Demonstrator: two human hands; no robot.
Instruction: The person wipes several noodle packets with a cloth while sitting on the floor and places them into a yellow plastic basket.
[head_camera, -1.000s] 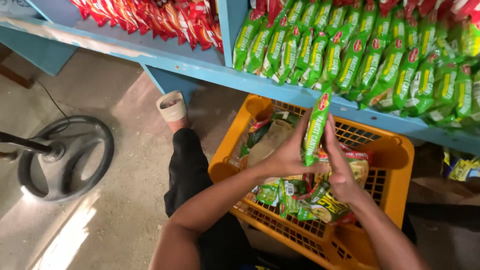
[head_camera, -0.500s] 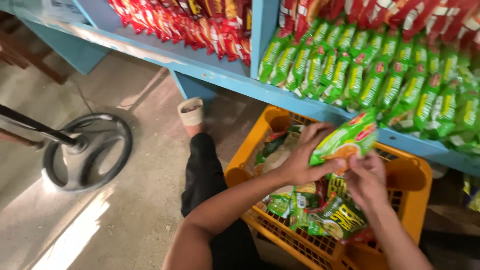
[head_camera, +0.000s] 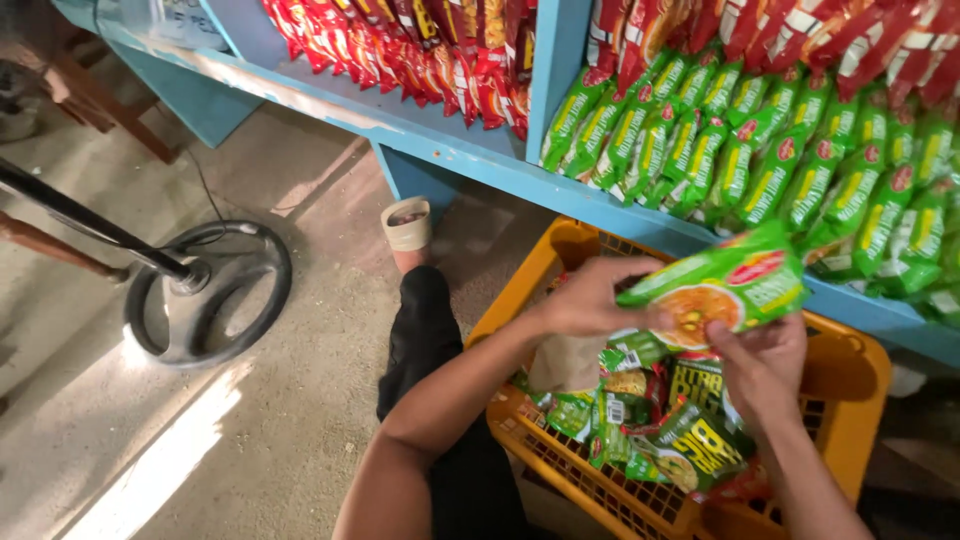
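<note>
Since a moment ago the green noodle packet (head_camera: 722, 290) has tipped flatter and risen above the yellow crate (head_camera: 850, 375), left hand (head_camera: 590, 297) and right hand (head_camera: 760, 360) each pinching an end, best kept level, loosely gripped, nearing the green row on the blue shelf (head_camera: 470, 150)

Shelf edge (head_camera: 600, 205) overhangs basket (head_camera: 850, 380), green packets (head_camera: 760, 170) crowd shelf

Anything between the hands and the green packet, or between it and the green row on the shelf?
Nothing visible. Both hands, left and right, already grip the green packet, and open air separates it from the green row above.
</note>
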